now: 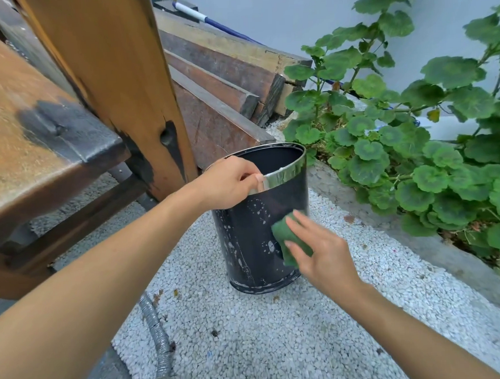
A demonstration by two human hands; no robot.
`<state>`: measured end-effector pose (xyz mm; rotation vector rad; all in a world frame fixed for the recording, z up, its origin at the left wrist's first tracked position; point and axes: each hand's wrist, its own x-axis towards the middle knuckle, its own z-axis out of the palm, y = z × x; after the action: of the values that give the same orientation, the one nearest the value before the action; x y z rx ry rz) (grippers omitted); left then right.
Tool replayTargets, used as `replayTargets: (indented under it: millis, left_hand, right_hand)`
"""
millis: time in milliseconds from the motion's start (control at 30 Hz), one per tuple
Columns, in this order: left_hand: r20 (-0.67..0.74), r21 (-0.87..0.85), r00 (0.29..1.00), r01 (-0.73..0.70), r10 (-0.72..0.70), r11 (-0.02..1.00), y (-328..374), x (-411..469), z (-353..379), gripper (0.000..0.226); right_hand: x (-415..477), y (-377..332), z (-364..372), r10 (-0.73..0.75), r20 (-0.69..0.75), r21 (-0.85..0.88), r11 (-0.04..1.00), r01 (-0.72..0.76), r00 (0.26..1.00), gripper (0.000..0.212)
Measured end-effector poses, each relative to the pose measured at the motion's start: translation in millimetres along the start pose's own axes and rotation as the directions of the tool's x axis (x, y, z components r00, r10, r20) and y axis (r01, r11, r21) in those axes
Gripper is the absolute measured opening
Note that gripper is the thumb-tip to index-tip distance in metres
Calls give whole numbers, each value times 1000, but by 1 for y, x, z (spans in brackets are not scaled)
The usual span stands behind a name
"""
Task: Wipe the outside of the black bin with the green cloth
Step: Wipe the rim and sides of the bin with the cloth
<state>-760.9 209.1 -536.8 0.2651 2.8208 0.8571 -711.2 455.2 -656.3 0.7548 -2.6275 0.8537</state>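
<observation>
The black bin (256, 218) stands upright in the middle of the frame on pale gravel (279, 332), its open mouth ringed by a shiny metal band (286, 177). White specks and streaks mark its dark side wall, thickest toward the lower left and along the bottom edge.

The green cloth (286, 233) is bunched and pressed flat against the bin's right side, about halfway down the wall. The right hand (321, 249) reaches in from the lower right; its grip is loose, fingers spread and laid over the cloth, holding it against the bin rather than clenching it. The thumb lies along the cloth's lower edge.

The left hand (231, 184) comes in from the lower left and clamps its grip on the near rim, fingers curled over the metal band and into the mouth, thumb on the outside.

Just left of the bin a wooden post (128, 94) rises, with a worn wooden bench (37, 136) filling the upper left of the frame. Stacked timber planks (225, 66) lie behind the bin. Round-leafed green plants (415, 151) fill the right side against a pale wall. A ribbed grey hose (158, 333) runs along the gravel at the bottom left.
</observation>
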Motion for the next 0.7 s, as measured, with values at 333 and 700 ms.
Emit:
replayTargets:
  millis: [333,700]
  left_hand:
    - [-62,46,997,41,-38,998,20,4,5,29]
    - [23,-4,998,64,-64,998,73,21,8,41]
  right_hand:
    - [-100,35,9,122,526,-166,985,-39,841,44]
    - [-19,16,-100,274,-171,176,954,-244,946,48]
